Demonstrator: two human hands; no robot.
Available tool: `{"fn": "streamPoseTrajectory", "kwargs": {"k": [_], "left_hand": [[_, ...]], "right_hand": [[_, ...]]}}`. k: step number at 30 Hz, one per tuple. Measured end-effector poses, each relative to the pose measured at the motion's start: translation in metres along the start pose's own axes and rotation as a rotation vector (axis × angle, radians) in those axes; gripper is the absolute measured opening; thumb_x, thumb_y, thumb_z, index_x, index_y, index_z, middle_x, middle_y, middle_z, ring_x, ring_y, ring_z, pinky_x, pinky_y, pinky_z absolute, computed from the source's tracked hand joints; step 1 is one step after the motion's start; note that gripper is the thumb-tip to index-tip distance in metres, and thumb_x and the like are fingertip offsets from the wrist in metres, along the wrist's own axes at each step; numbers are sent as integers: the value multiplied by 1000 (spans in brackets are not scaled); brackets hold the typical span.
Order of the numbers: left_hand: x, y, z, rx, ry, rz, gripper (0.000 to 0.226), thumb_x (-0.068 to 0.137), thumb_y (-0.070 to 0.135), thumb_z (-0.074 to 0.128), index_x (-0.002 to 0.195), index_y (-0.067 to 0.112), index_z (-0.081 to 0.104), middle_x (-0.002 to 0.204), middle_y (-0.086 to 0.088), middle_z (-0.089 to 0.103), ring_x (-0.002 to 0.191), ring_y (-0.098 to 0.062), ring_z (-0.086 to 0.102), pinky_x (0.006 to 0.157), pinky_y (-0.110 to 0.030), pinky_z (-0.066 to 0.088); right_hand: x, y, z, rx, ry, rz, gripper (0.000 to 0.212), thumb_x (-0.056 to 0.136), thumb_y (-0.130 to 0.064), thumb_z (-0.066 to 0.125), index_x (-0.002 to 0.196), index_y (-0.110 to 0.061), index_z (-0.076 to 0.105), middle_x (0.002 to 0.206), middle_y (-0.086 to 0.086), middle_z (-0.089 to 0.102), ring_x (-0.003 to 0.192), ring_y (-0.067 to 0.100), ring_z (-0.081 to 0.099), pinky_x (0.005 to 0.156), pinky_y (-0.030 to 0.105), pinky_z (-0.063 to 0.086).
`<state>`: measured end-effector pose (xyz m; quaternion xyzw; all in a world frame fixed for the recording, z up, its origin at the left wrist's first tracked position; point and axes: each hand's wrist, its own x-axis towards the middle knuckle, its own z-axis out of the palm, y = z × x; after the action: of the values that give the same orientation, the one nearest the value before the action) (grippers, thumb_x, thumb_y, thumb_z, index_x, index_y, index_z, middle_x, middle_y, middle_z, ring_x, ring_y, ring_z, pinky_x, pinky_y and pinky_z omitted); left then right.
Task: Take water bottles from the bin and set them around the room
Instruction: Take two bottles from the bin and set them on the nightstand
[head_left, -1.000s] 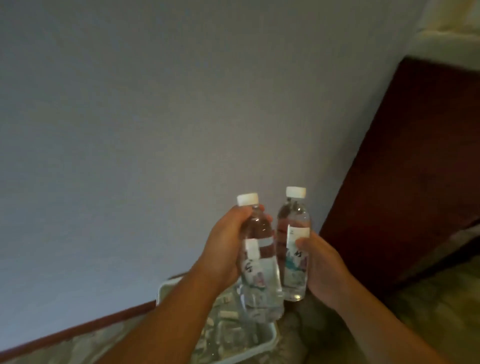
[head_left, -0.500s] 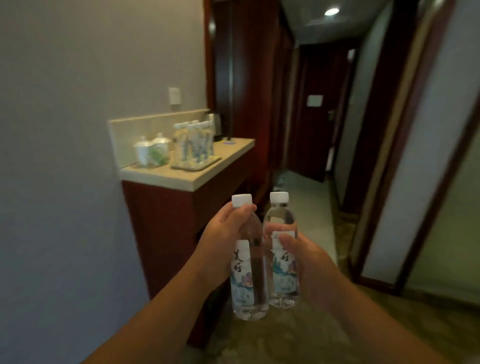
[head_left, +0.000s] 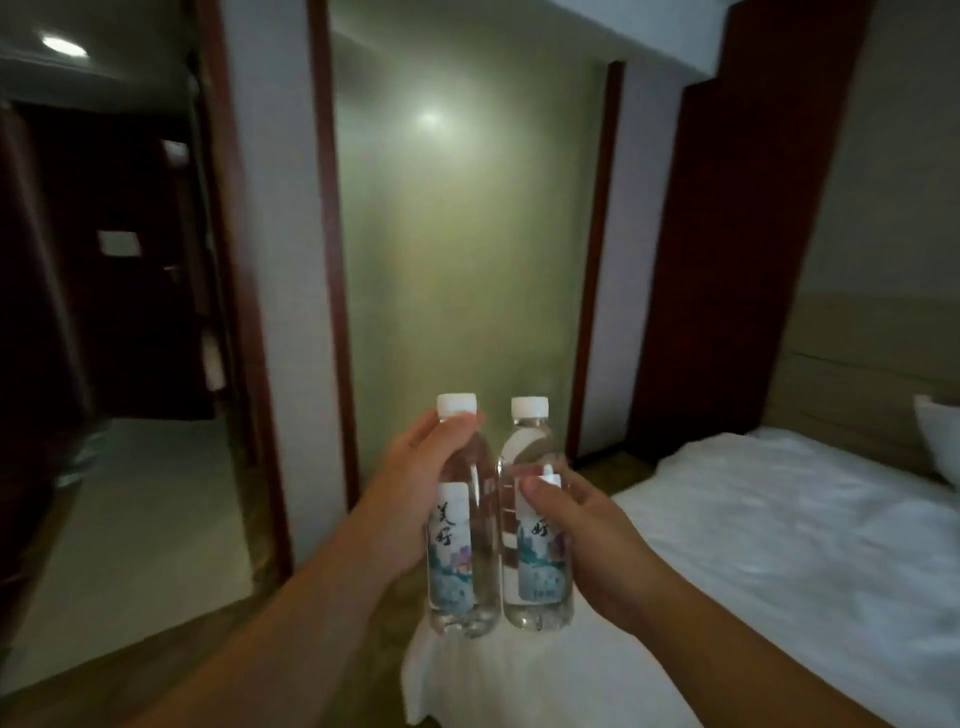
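Note:
I hold two clear water bottles with white caps upright in front of me, side by side and touching. My left hand (head_left: 410, 488) grips the left bottle (head_left: 462, 545) around its upper body, fingers curled near the neck. The right bottle (head_left: 535, 551) is held by my right hand (head_left: 582, 530), thumb across the top of its label. Both labels are white with a blue-green picture. The bin is out of view.
A bed with white sheets (head_left: 779, 525) fills the right side, its corner just below the bottles, with a pillow (head_left: 937, 431) at the far right. A frosted glass panel (head_left: 467, 249) in dark wood frames stands ahead. A dim hallway (head_left: 119, 322) opens to the left.
The view has swung right, from the wall and bin, past the counter and hallway, to the glass panel and bed. Both hands kept their bottles held together.

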<state>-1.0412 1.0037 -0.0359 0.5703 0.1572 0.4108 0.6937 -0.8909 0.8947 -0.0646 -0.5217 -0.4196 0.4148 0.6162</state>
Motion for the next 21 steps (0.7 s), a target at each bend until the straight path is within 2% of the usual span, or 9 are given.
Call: {"fn": "streamPoseTrajectory", "kwargs": {"k": [2,4,7,12,15,18,20,21], "left_hand": [[35,-27,60,-23,-114,-44,32,69,44,79,89,20,73,79,-9,70,69,-26,68,67,-40,54],[67,-53,123,-64,-209,-68,31,68,43,80,89,20,75,77,-7,70,68,-25,69,62,-37,56],[103,-85,220,-93,-346,-87,17,74,38,75,83,24,76,76,-7,72,69,-24,71,61,-36,56],[140,-121,371,-111,-564,-108,17,86,35,70,95,21,75,90,-11,76,83,-30,75,65,-38,59],[147,-136,450,-127,-702,-115,14,91,30,65,91,21,76,88,-10,77,80,-27,75,62,-32,60],[144,-153,520,-106,-794,-103,16,88,35,65,88,22,75,83,-4,75,78,-21,74,63,-29,58],[138,-168,568,-110,-832,-107,19,87,36,68,92,20,74,89,-9,75,84,-26,74,73,-38,58],[136,-176,591,-112,-846,-113,20,88,36,68,95,19,75,93,-12,75,89,-31,73,79,-44,57]], "right_hand": [[-11,-12,-63,-24,143,-29,61,70,-46,72,125,-22,62,110,3,77,101,22,75,84,41,62],[-24,-24,-128,-56,272,-61,55,77,-43,75,126,-23,61,114,4,76,105,25,73,97,53,54],[-48,-45,-219,-88,434,-102,48,81,-37,74,126,-22,62,117,8,74,108,29,71,101,58,50],[-97,-83,-342,-140,625,-181,36,77,-41,75,111,-29,73,111,9,76,104,27,73,92,49,56],[-131,-101,-402,-165,774,-191,35,81,-39,71,113,-24,73,110,10,76,103,28,73,91,48,55],[-167,-112,-452,-173,886,-207,29,83,-39,69,108,-26,74,107,8,77,100,26,74,89,48,57],[-195,-117,-487,-172,912,-213,14,91,-35,65,99,-33,76,104,6,78,97,23,75,78,37,61],[-209,-120,-504,-176,921,-215,13,93,-33,64,97,-34,76,103,6,78,97,23,75,73,33,61]]}}
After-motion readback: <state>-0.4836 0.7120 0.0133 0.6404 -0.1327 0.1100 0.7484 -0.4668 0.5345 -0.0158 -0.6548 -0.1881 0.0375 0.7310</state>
